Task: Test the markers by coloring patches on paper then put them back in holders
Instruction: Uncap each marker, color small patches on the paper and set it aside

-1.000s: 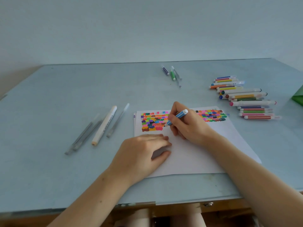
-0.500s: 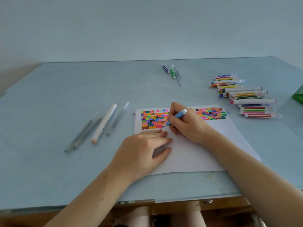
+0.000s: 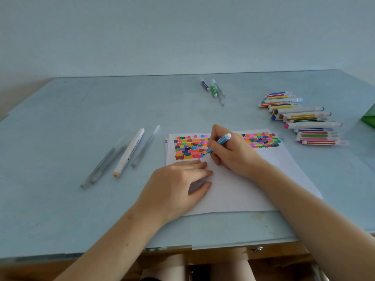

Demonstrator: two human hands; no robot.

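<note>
A white sheet of paper (image 3: 239, 189) lies near the table's front edge, its upper part filled with rows of small coloured patches (image 3: 187, 148). My right hand (image 3: 231, 154) grips a blue marker (image 3: 219, 141), tip down at the lower right of the left block of patches. My left hand (image 3: 178, 187) rests flat on the paper's left part, fingers straight. Several striped markers (image 3: 304, 118) lie in a loose pile at the right. No holder can be told apart in this view.
A pale blue table (image 3: 81, 118) carries a white thick marker (image 3: 129, 152) and several grey pens (image 3: 103, 165) at the left. A purple marker (image 3: 205, 85) and a green marker (image 3: 213, 90) lie at the back. A green object (image 3: 370, 118) pokes in at the right edge.
The marker tip has shifted a little over the patches while my right hand colours. My left hand has stayed on the paper. The view has tilted slightly.
</note>
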